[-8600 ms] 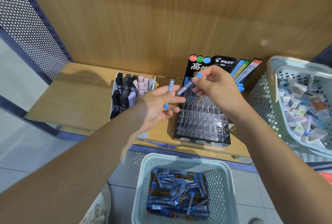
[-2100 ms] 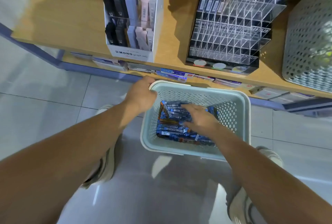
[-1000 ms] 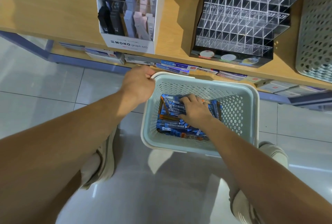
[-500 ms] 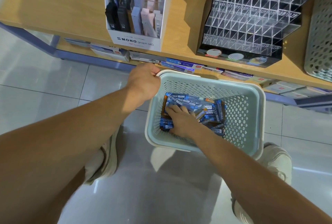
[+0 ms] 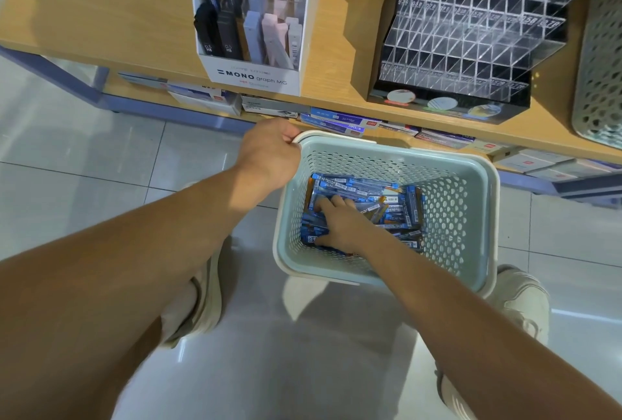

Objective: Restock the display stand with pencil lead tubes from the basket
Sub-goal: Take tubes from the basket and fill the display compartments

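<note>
A pale green perforated basket (image 5: pixel 471 211) sits on the floor below the shelf, holding several blue pencil lead tubes (image 5: pixel 367 189). My left hand (image 5: pixel 269 153) grips the basket's rim at its far left corner. My right hand (image 5: pixel 340 221) lies inside the basket on the pile of tubes, fingers spread over them; whether it holds one I cannot tell. The clear acrylic display stand (image 5: pixel 471 35) stands on the wooden shelf above, with most of its slots bare and a few tubes in the top row.
A white MONO graph MG box (image 5: pixel 252 76) of lead cases stands left of the stand. Another perforated basket (image 5: pixel 599 76) sits at the shelf's right edge. Boxes line the lower shelf (image 5: pixel 336 118). My shoes (image 5: pixel 518 301) flank the basket on the tiled floor.
My right hand has shifted to the left side of the pile inside the basket. My left hand keeps its grip on the rim.
</note>
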